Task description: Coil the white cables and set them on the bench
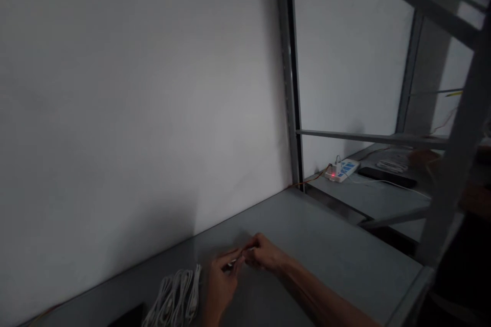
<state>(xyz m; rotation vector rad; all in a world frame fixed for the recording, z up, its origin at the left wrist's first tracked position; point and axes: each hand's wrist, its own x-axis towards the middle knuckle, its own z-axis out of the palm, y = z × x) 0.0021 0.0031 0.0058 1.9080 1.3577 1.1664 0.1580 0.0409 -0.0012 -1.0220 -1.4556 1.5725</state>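
Note:
My left hand (223, 285) and my right hand (264, 254) meet above the grey tabletop (318, 245). Their fingertips pinch a small white object (237, 261) between them, probably a cable end, though the fingers hide most of it. Just left of my left hand, a bundle of looped white cable (174, 299) lies on the table by the wall. The bundle and my left hand are close, and I cannot tell whether the held piece joins the bundle.
A white wall rises behind the table. To the right, a grey metal shelf frame (456, 148) stands in front of a lower shelf holding a white power strip (341, 170) with a red light, a black flat device (387, 177) and a white cable coil (391, 166). A dark object (128, 317) sits at the bottom left.

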